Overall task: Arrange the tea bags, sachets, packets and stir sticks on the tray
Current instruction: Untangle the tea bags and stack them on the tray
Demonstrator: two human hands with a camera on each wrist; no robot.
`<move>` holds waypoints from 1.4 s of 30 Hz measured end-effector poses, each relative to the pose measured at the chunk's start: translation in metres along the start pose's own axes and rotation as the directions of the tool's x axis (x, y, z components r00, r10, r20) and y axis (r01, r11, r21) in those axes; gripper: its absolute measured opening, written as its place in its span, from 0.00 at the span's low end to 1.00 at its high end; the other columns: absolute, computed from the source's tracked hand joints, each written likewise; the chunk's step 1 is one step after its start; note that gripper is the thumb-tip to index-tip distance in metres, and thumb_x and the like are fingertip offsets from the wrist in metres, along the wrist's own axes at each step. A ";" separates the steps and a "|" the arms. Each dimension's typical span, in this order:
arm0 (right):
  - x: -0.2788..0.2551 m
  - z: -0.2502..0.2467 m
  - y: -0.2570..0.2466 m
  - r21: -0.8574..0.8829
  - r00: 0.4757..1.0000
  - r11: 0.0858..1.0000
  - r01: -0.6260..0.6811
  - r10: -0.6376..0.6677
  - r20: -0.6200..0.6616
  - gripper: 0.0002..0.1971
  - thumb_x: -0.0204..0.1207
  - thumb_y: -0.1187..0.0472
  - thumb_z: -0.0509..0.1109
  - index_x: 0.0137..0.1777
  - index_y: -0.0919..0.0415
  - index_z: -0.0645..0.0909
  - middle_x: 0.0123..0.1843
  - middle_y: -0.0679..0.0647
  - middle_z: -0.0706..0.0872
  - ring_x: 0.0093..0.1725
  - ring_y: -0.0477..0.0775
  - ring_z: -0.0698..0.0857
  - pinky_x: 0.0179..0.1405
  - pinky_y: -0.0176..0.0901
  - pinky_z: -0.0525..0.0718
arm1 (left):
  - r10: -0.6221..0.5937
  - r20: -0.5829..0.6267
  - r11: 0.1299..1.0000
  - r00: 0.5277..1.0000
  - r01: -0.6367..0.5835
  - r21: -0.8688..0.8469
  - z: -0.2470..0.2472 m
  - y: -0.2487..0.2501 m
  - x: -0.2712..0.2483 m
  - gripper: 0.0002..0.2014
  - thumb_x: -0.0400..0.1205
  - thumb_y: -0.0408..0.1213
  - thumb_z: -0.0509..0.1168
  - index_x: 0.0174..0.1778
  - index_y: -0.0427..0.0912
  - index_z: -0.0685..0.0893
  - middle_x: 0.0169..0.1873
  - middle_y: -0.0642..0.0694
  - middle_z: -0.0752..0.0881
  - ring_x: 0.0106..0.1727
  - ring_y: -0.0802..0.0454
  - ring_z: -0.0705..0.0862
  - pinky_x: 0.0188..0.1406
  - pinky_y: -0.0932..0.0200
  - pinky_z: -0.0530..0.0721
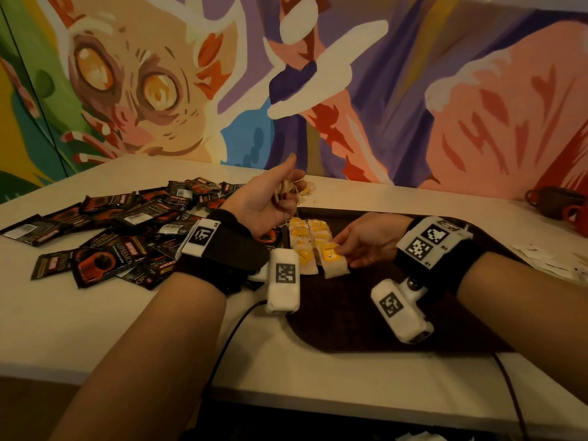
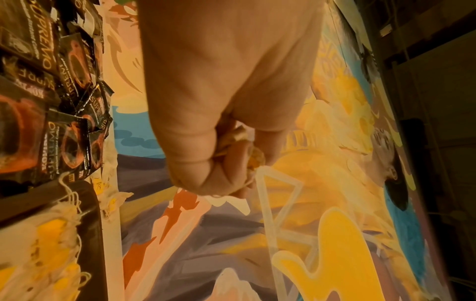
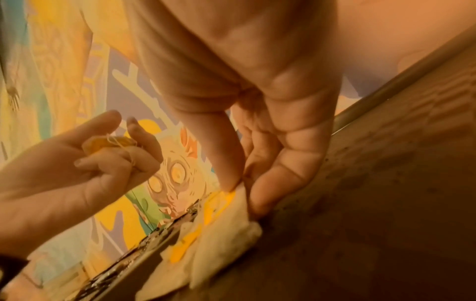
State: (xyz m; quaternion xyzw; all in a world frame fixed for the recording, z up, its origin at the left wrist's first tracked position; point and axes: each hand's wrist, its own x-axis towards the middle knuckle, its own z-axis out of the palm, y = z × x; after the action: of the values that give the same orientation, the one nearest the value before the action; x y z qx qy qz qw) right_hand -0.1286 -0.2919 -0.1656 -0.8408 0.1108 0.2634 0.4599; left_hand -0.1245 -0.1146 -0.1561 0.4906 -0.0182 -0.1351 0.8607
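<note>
A dark brown tray point(image 1: 350, 319) lies on the white table and holds two short rows of tea bags point(image 1: 304, 237) with yellow tags. My right hand point(image 1: 342, 249) rests low on the tray. Its thumb and fingers pinch the edge of the nearest tea bag point(image 1: 334, 268) in the right row; the right wrist view shows this tea bag point(image 3: 231, 230) too. My left hand point(image 1: 286, 192) is raised palm up above the tray's far left corner, its fingers curled round a small bunch of tea bags point(image 2: 237, 138) with loose strings. A heap of black coffee sachets point(image 1: 111, 233) lies left of the tray.
A red cup point(image 1: 572, 214) and a brown cup point(image 1: 547, 198) stand at the far right. White paper packets point(image 1: 547, 262) lie right of the tray. A painted wall closes off the back of the table. Cables hang over the front edge.
</note>
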 end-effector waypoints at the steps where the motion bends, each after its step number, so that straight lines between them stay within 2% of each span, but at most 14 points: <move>1: 0.002 0.001 -0.001 -0.005 1.000 1.000 -0.009 0.009 -0.013 0.08 0.79 0.74 0.63 0.47 0.62 0.78 0.43 0.57 0.80 0.40 0.51 0.80 0.36 0.37 0.79 | -0.002 0.003 1.000 1.000 0.002 -0.004 0.000 0.000 0.000 0.14 0.83 0.48 0.62 0.42 0.39 0.81 0.31 0.47 0.80 0.28 0.60 0.67 0.18 0.74 0.68; 6: 0.009 0.008 -0.007 -0.009 0.997 1.000 0.020 -0.021 -0.077 0.20 0.78 0.77 0.63 0.69 0.66 0.75 0.49 0.58 0.78 0.41 0.51 0.77 0.38 0.40 0.80 | -0.012 0.005 1.000 1.000 0.012 -0.020 0.000 0.002 -0.001 0.15 0.84 0.49 0.62 0.43 0.39 0.80 0.32 0.46 0.79 0.29 0.60 0.67 0.19 0.74 0.67; 8: 0.011 0.010 -0.009 -0.029 0.996 0.999 0.014 -0.017 -0.091 0.20 0.77 0.77 0.63 0.69 0.67 0.76 0.57 0.59 0.77 0.46 0.52 0.78 0.40 0.41 0.81 | -0.014 0.007 1.000 1.000 0.014 -0.023 -0.001 0.002 -0.001 0.15 0.84 0.49 0.61 0.43 0.39 0.80 0.33 0.45 0.79 0.29 0.60 0.67 0.18 0.74 0.68; 10: 0.012 0.011 -0.011 -0.055 0.995 0.998 -0.004 -0.002 -0.096 0.20 0.77 0.78 0.64 0.68 0.66 0.77 0.59 0.59 0.78 0.49 0.53 0.79 0.40 0.41 0.82 | -0.013 0.010 1.000 1.000 0.013 -0.025 -0.001 0.002 -0.001 0.15 0.84 0.49 0.61 0.43 0.39 0.80 0.33 0.45 0.79 0.29 0.59 0.68 0.19 0.74 0.69; 14: 0.013 0.013 -0.013 -0.162 0.994 0.986 -0.029 0.011 -0.109 0.20 0.76 0.76 0.66 0.68 0.66 0.76 0.44 0.54 0.80 0.39 0.49 0.78 0.35 0.38 0.82 | -0.019 0.023 1.000 1.000 0.019 -0.002 -0.001 0.002 -0.001 0.18 0.84 0.52 0.59 0.44 0.39 0.80 0.33 0.45 0.80 0.30 0.57 0.71 0.25 0.70 0.71; 17: 0.013 0.013 -0.011 -0.243 0.989 0.969 0.044 -0.076 -0.123 0.20 0.75 0.75 0.66 0.68 0.70 0.77 0.38 0.55 0.79 0.35 0.49 0.78 0.32 0.39 0.79 | -0.043 0.036 0.999 0.998 0.042 0.029 0.000 0.002 -0.002 0.20 0.84 0.55 0.57 0.47 0.40 0.80 0.35 0.45 0.80 0.33 0.56 0.72 0.31 0.67 0.70; 20: 0.005 0.009 -0.016 -0.244 0.971 0.962 0.123 -0.167 -0.170 0.11 0.74 0.71 0.70 0.56 0.64 0.82 0.39 0.57 0.80 0.35 0.51 0.77 0.31 0.39 0.76 | -0.050 0.060 0.998 0.997 0.047 0.051 -0.001 0.003 -0.001 0.21 0.85 0.56 0.55 0.49 0.41 0.80 0.36 0.45 0.80 0.34 0.55 0.72 0.32 0.64 0.68; 23: -0.005 0.008 -0.026 -0.132 0.912 0.944 0.301 -0.326 -0.251 0.08 0.74 0.71 0.70 0.42 0.58 0.78 0.37 0.56 0.79 0.32 0.49 0.76 0.26 0.39 0.72 | -0.045 0.085 0.998 0.995 0.042 0.036 0.000 0.003 -0.001 0.18 0.86 0.52 0.53 0.50 0.41 0.79 0.38 0.45 0.80 0.34 0.55 0.73 0.32 0.63 0.67; 26: -0.017 0.012 -0.034 0.141 0.854 0.873 0.467 -0.405 -0.327 0.06 0.77 0.69 0.68 0.41 0.59 0.77 0.37 0.54 0.79 0.30 0.49 0.76 0.26 0.39 0.70 | -0.038 0.106 0.999 0.994 0.040 -0.014 0.000 0.002 -0.003 0.15 0.87 0.45 0.50 0.52 0.40 0.79 0.39 0.44 0.81 0.34 0.54 0.77 0.33 0.63 0.66; 31: -0.029 0.022 -0.036 0.441 0.849 0.726 0.528 -0.452 -0.273 0.03 0.78 0.67 0.67 0.43 0.60 0.79 0.36 0.53 0.82 0.32 0.48 0.78 0.30 0.37 0.75 | 0.030 0.132 0.995 0.991 -0.017 -0.097 0.003 0.002 -0.005 0.13 0.84 0.32 0.47 0.55 0.39 0.77 0.44 0.42 0.81 0.37 0.51 0.80 0.33 0.61 0.72; 33: -0.028 0.025 -0.031 0.482 0.847 0.701 0.525 -0.487 -0.215 0.03 0.79 0.65 0.66 0.44 0.59 0.80 0.37 0.54 0.82 0.32 0.48 0.79 0.30 0.36 0.76 | 0.067 0.169 0.989 0.983 -0.043 -0.144 0.005 0.001 -0.004 0.14 0.84 0.27 0.47 0.57 0.38 0.77 0.48 0.39 0.80 0.41 0.48 0.82 0.37 0.58 0.81; 36: -0.026 0.023 -0.025 0.490 0.833 0.688 0.536 -0.526 -0.172 0.03 0.79 0.65 0.66 0.46 0.61 0.81 0.39 0.56 0.84 0.34 0.49 0.81 0.30 0.33 0.78 | 0.100 0.202 0.987 0.974 -0.071 -0.146 0.005 -0.001 -0.001 0.16 0.84 0.24 0.46 0.59 0.38 0.76 0.48 0.39 0.80 0.45 0.47 0.82 0.48 0.54 0.81; 40: -0.022 0.022 -0.019 0.488 0.817 0.672 0.557 -0.548 -0.178 0.05 0.77 0.71 0.67 0.48 0.62 0.81 0.40 0.57 0.85 0.32 0.48 0.85 0.29 0.32 0.81 | 0.089 0.217 0.993 0.972 -0.068 -0.100 0.006 -0.004 0.001 0.17 0.84 0.22 0.46 0.61 0.38 0.76 0.48 0.39 0.80 0.45 0.48 0.83 0.42 0.57 0.84; 42: -0.020 0.021 -0.018 0.505 0.812 0.651 0.567 -0.545 -0.209 0.08 0.76 0.74 0.66 0.47 0.62 0.81 0.38 0.57 0.86 0.29 0.47 0.85 0.28 0.31 0.81 | 0.079 0.226 0.994 0.971 -0.061 -0.087 0.008 -0.006 0.001 0.19 0.83 0.20 0.45 0.62 0.37 0.75 0.51 0.37 0.81 0.47 0.47 0.83 0.45 0.56 0.83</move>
State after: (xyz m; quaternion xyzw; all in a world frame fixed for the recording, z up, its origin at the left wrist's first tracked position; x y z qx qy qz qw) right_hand -0.1449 -0.2654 -0.1510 -0.6718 -0.0731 0.0507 0.7354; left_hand -0.1262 -0.1243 -0.1576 0.4362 -0.1292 -0.1609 0.8759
